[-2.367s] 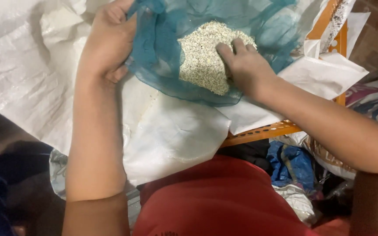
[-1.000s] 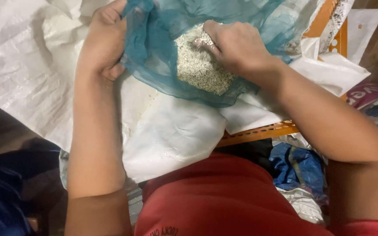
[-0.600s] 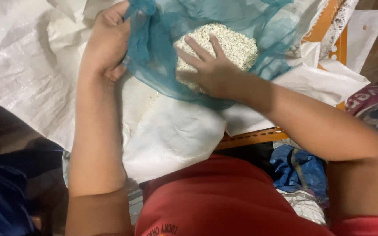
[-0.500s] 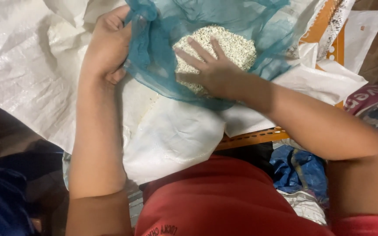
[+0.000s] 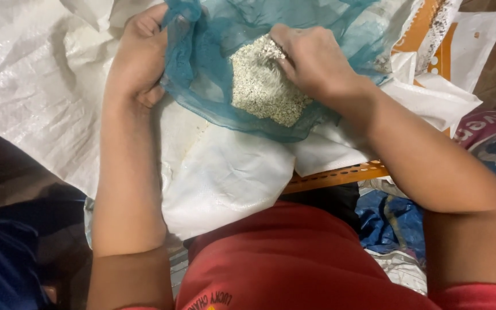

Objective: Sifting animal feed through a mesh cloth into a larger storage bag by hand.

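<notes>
A blue net bag (image 5: 213, 86) lies open in the upper middle of the frame, holding a heap of pale grain (image 5: 262, 86). The left hand (image 5: 139, 57) pinches the bag's left rim, its grip pressed together on the mesh. The right hand (image 5: 314, 60) sits inside the bag, fingers curled shut over a clump of grain. White woven sacks (image 5: 41, 92) spread underneath; an orange frame (image 5: 334, 175) edges them lower right.

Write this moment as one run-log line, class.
left hand: grips blue mesh cloth edge | right hand: closed on pale grains | under: white woven sacks
</notes>
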